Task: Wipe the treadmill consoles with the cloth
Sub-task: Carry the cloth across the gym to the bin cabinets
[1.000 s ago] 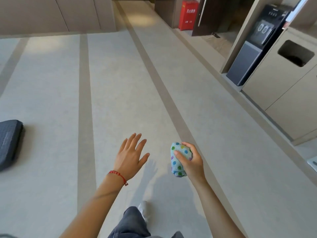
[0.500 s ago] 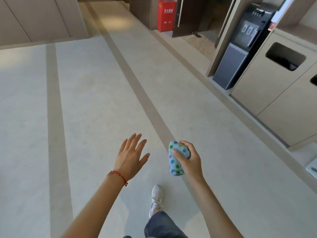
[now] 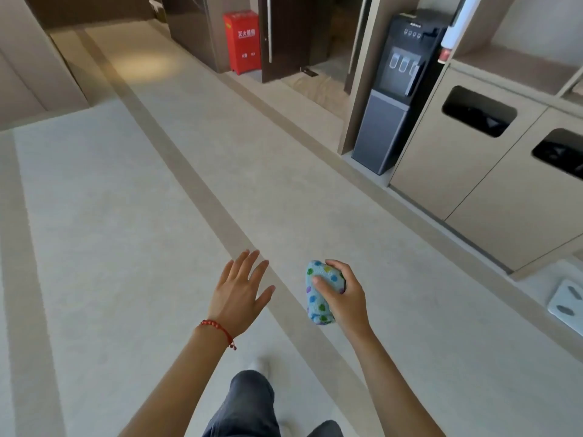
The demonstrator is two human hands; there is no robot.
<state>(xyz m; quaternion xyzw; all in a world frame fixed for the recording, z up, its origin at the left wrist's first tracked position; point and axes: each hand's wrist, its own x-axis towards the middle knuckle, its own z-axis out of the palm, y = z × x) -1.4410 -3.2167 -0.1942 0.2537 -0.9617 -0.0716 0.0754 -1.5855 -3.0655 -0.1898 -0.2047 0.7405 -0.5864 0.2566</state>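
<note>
Since 0.5 s ago, view has shifted: red fire-extinguisher cabinet [image 3: 242, 41], black water dispenser [image 3: 398, 89] and bin cabinet [image 3: 467, 159] sit further right in frame; hands unchanged. L to R: left hand [image 3: 237, 295], red bead bracelet [image 3: 218, 328] at wrist, fingers spread, holding nothing. Right hand [image 3: 342, 297] grips bunched spotted blue cloth [image 3: 318, 294], thumb across it, above floor [image 3: 126, 216]. Bathroom scale [image 3: 566, 305] at far right.

Ahead of you a red fire cabinet [image 3: 242, 41] stands by a dark door [image 3: 285, 36]; right, a water dispenser [image 3: 396, 93], bin cabinets [image 3: 473, 171], a floor scale [image 3: 568, 305].
</note>
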